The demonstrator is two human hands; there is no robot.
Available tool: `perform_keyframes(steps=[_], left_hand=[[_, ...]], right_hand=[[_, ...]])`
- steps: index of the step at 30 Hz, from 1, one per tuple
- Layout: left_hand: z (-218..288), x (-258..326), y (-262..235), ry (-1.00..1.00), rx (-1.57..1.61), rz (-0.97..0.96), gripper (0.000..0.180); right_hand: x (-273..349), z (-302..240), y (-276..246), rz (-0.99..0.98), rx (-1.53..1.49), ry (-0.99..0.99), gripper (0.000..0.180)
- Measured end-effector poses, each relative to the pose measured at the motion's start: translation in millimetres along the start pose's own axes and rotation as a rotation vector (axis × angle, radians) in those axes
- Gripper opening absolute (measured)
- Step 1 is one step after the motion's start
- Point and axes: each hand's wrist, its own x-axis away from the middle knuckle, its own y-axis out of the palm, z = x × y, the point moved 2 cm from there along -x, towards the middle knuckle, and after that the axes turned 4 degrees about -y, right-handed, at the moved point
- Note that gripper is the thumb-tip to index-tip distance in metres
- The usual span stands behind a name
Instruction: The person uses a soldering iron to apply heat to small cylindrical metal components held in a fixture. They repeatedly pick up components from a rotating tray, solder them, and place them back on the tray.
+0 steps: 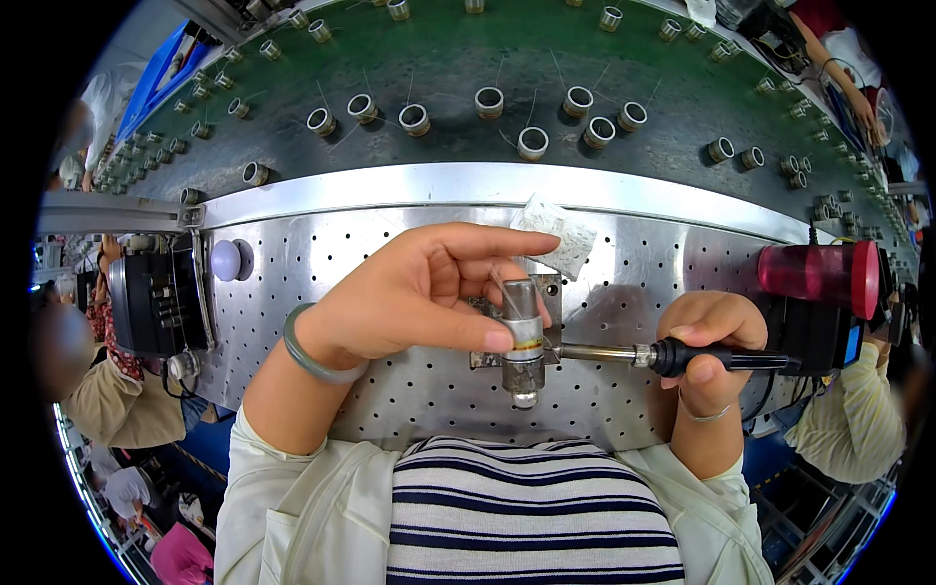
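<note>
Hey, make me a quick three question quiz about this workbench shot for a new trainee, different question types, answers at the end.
1. True or false: the right hand holds a soldering iron whose tip points at the metal cylinder.
2. Which hand steadies the cylinder? A left hand B right hand C neither
3. Fill in: beyond the perforated metal plate, small metal rings sit on a ____ belt.

Key: 1 true. 2 A. 3 green.
</note>
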Motion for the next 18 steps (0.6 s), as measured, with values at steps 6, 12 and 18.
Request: perform_keyframes(steps=[6, 12, 18], left_hand=[[-0.3, 1.2, 5.3, -0.032, 0.012, 0.05, 0.071], [3.5, 1.0, 9.6, -0.049, 0.091, 0.008, 0.072], [1.7, -1.8, 9.8, -0.064, 0.057, -0.002, 0.071]], right_hand=[[0.3, 2.3, 2.3, 0.01, 0.087, 0.001, 0.019], [3.2, 1.7, -1.5, 0.044, 0.066, 0.01, 0.021], [1.8, 1.9, -3.6, 0.001, 0.047, 0.012, 0.021]])
